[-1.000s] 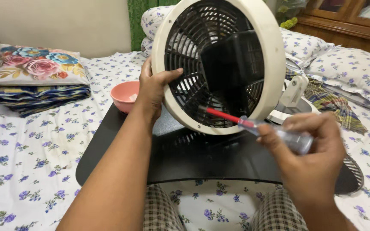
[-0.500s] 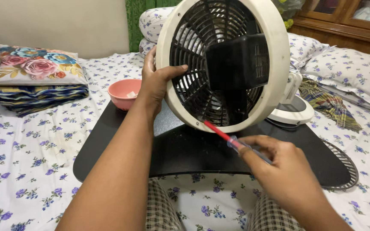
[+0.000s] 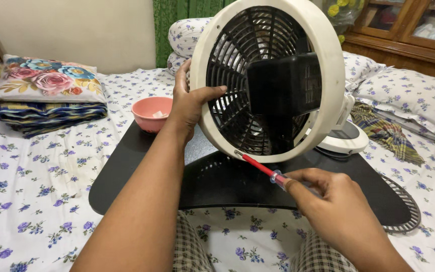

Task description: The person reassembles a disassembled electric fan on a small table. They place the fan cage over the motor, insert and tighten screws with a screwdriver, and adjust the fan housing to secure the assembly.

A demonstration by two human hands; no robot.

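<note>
Over the black lap table [image 3: 142,176], the left hand [image 3: 190,103] grips the left rim of the upright cream fan housing [image 3: 270,80] while the right hand [image 3: 333,204] holds a red-shafted screwdriver [image 3: 260,166], its tip at the housing's lower rim, with a pink bowl [image 3: 151,113] left of the housing.

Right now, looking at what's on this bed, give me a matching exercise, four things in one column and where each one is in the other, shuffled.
Things:
1. fan housing
2. screwdriver
3. pink bowl
4. floral cushion

Places:
A. on folded blankets, far left
B. in the right hand
C. held upright by the left hand
D. at the black board's far left corner

Pairs: 1-C, 2-B, 3-D, 4-A
</note>
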